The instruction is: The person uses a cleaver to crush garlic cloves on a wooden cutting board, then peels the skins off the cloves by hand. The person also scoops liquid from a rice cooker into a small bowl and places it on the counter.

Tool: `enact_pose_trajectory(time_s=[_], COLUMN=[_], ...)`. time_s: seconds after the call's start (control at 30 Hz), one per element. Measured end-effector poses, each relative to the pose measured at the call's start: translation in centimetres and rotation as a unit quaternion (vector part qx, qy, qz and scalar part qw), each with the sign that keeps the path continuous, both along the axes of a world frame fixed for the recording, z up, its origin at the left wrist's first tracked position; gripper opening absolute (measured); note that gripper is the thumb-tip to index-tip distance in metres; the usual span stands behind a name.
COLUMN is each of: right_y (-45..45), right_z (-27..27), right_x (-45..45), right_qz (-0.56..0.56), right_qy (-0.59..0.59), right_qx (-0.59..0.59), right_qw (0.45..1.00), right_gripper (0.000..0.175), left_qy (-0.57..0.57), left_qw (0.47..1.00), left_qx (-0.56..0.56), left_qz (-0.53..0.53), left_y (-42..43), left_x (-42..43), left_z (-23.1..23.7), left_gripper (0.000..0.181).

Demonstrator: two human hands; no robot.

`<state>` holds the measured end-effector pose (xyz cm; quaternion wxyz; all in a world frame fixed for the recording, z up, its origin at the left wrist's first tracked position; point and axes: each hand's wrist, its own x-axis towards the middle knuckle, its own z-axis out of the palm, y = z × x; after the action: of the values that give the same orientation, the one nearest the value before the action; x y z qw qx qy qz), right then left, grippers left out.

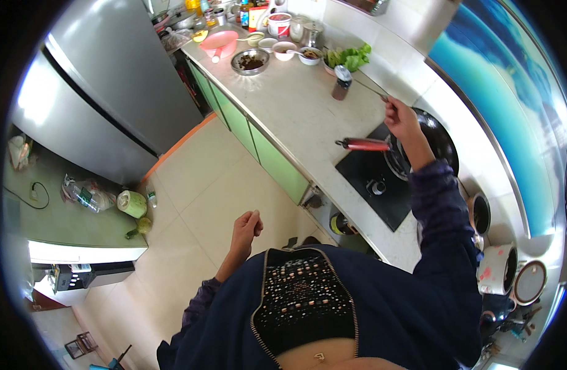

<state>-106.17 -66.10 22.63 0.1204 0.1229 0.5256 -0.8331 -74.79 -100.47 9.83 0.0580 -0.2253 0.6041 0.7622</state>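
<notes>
My right hand [401, 119] grips a thin metal utensil [370, 87] by its end, above the counter beside a black wok [435, 134]. The wok, with a red handle [367, 144], sits on a black cooktop [364, 178] and is partly hidden by my forearm. Left of the utensil stands a lidded jar [342, 85] with dark contents. Behind the jar is a bowl of leafy greens [350, 57]. My left hand [247, 231] hangs over the floor with its fingers curled; whether it holds anything cannot be seen.
Along the counter [283, 99] stand a steel bowl of dark food [249, 62], a pink strainer or bowl [220, 42], small bowls and a white tub [279, 25]. A refrigerator [121, 69] is at the left. Pots [495, 273] line the far right.
</notes>
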Motion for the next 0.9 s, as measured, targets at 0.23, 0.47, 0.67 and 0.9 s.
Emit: enact_pose_trajectory(time_s=[0.23, 0.47, 0.67, 0.9], right_y=[-12.1, -21.5, -26.6, -28.8], right_z=[-2.8, -3.5, -5.7, -7.5], right_x=[-21.4, -40.5, -52.7, -58.2], right_qz=[-0.084, -0.259, -0.328, -0.198], right_qy=[0.018, 0.021, 0.013, 0.064], right_qx=[-0.019, -0.022, 0.026, 0.194], right_qw=[0.996, 0.965, 0.944, 0.959], right_gripper=[0.008, 0.003, 0.006, 0.027], left_qy=[-0.032, -0.033, -0.078, -0.116], left_qw=[0.993, 0.977, 0.973, 0.965], left_qx=[-0.006, -0.015, -0.011, -0.001], left_qz=[0.11, 0.209, 0.216, 0.234], left_y=[-6.7, -13.2, -16.0, -18.2], left_x=[-2.3, -11.2, -18.2, -22.8], left_z=[-2.5, -3.3, -3.1, -3.3], left_gripper=[0.032, 0.033, 0.033, 0.032])
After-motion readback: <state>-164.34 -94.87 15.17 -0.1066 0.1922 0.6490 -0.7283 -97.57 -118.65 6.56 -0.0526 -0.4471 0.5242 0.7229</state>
